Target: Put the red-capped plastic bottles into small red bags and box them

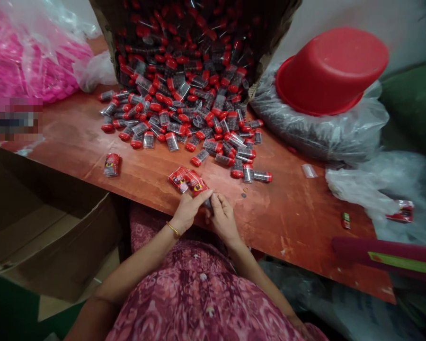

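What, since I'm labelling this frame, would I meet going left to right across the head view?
Pink bagged pieces, lone red packet, left hand, right hand, small yellowish ring, red tub.

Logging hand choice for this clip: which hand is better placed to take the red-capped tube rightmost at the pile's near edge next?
Probably the right hand: it's nearer to the red-capped tube, while the left hand, holding a red packet, is farther away. Both look occupied, though.
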Action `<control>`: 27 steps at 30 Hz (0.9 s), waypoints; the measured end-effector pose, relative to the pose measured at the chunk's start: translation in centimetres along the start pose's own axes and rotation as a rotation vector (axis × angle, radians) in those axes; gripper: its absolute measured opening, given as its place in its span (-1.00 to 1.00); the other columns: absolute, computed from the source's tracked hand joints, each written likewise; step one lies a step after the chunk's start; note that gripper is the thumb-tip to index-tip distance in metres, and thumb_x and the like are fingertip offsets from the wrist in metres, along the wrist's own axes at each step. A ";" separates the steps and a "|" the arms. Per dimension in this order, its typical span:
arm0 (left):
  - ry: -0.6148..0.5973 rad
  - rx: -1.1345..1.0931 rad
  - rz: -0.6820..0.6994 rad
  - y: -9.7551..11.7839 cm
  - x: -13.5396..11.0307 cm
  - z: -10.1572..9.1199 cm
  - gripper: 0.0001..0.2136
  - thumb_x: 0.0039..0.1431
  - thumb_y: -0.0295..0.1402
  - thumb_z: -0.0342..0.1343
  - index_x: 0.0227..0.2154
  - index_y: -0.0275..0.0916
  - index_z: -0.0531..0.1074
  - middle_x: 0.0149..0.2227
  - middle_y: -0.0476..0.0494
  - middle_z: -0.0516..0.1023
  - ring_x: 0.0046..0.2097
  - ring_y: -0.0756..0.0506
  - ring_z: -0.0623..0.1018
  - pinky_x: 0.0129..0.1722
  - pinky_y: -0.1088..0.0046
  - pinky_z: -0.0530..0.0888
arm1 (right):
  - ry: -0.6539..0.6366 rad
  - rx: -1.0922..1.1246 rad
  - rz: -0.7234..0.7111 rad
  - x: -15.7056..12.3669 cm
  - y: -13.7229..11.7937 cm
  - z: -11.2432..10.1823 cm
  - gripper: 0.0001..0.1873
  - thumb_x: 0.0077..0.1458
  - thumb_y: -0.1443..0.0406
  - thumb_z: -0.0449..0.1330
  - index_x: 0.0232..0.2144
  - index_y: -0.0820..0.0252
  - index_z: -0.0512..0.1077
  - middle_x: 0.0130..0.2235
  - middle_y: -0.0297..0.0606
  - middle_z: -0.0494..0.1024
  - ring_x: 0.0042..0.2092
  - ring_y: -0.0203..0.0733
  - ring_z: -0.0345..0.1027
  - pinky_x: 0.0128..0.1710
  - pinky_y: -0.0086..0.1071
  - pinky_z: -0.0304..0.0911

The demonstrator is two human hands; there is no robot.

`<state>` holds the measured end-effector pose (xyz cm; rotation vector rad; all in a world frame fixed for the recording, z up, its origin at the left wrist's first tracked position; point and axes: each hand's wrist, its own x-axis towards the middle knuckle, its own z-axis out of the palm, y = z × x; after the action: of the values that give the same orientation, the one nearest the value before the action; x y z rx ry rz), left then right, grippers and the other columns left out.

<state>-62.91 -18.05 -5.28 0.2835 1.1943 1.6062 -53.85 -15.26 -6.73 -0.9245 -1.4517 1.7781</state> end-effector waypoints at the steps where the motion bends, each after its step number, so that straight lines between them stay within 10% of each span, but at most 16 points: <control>1: -0.027 0.023 -0.028 -0.1 0.0 -0.1 -0.70 -0.22 -0.13 0.30 -0.57 -0.30 0.46 -0.66 0.00 0.44 -0.61 0.04 0.40 -0.61 0.54 0.34 | -0.009 0.020 0.018 0.0 0.0 0.1 -0.58 0.12 -0.06 0.01 -0.52 0.12 0.18 -0.64 -0.50 0.18 -0.66 -0.41 0.01 -0.70 -0.49 0.02; 16: 0.003 -0.056 0.040 2.7 -0.1 -0.6 -0.67 -0.29 -0.20 0.36 -0.55 -0.33 0.42 -0.64 0.03 0.42 -0.65 0.09 0.36 -0.69 0.61 0.31 | -0.215 0.213 0.086 1.2 -0.7 -0.1 -0.58 0.02 -0.06 0.14 -0.24 0.08 0.22 -0.48 -0.48 0.37 -0.63 -0.42 0.17 -0.61 -0.47 0.23; 27: 0.135 -0.215 -0.232 3.7 -0.4 -2.9 -0.88 0.04 -0.36 0.17 -0.52 -0.31 0.45 -0.54 -0.03 0.55 -0.49 0.03 0.53 -0.42 0.54 0.47 | -0.080 -0.400 -0.182 4.0 -0.4 2.6 -0.52 -0.03 -0.09 0.15 -0.62 0.16 0.21 -0.64 -0.47 0.26 -0.60 -0.40 0.10 -0.58 -0.49 0.04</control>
<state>-66.97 -19.74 -3.51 -0.1002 1.0999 1.5511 -58.21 -13.17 -6.42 -0.8873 -1.9221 1.4324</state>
